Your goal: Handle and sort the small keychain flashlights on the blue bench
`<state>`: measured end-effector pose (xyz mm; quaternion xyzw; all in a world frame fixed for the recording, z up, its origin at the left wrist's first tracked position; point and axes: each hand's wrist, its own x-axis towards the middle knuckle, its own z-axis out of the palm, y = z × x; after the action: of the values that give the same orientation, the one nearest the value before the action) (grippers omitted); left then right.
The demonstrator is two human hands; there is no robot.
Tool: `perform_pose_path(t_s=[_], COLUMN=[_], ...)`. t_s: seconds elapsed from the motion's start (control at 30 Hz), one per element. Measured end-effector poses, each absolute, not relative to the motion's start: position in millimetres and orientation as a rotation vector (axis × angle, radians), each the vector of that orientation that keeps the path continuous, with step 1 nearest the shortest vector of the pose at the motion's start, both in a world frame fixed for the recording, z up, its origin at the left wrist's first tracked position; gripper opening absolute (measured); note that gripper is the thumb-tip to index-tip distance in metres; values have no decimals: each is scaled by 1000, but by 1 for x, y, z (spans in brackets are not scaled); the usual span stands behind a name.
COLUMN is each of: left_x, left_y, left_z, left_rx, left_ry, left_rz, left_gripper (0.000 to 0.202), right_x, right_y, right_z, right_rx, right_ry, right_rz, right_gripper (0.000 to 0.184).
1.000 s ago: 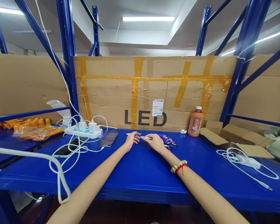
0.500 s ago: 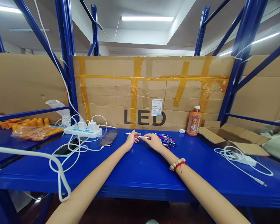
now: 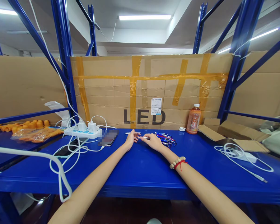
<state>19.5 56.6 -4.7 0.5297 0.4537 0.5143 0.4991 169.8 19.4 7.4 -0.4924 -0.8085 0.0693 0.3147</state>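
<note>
My right hand [image 3: 152, 141] pinches a slim pen [image 3: 144, 137] with a pale barrel between thumb and fingers, its end pointing left. Close on the left, my left hand [image 3: 130, 140] is turned palm inward with its fingers loosely bent and apart near that pen's tip. Whether they touch it is too small to tell. A second pale pen [image 3: 128, 133] shows behind my left fingers, partly hidden by them. To the right of my right hand lies a loose pile of blue, red and dark pens [image 3: 168, 139], part of it covered by the hand.
A white power strip [image 3: 93, 134] with chargers and tangled cables stands left, beside two phones. An orange drink bottle [image 3: 193, 119], an open carton [image 3: 233, 133] and a coiled white cable [image 3: 238, 154] are right. Taped cardboard [image 3: 107, 90] closes the back of the blue shelf [image 3: 130, 174].
The view has shifted slightly. Both hands keep nearly the same place, and my right fingers on the pen have moved only a little.
</note>
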Motion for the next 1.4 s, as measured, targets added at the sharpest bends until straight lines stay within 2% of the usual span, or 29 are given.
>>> perform_pose_path(t_s=[0.7, 1.4], left_x=[19, 20], left_y=[60, 59], left_z=[-5, -5], left_rx=[1298, 1317], left_ry=[1143, 1155], left_rz=[1237, 1231], left_gripper=[52, 50], right_x=[172, 171], right_y=[22, 21], right_z=[7, 8], right_rx=[-1336, -1331], right_ry=[-2203, -2160], right_rz=[-44, -61], right_gripper=[30, 35])
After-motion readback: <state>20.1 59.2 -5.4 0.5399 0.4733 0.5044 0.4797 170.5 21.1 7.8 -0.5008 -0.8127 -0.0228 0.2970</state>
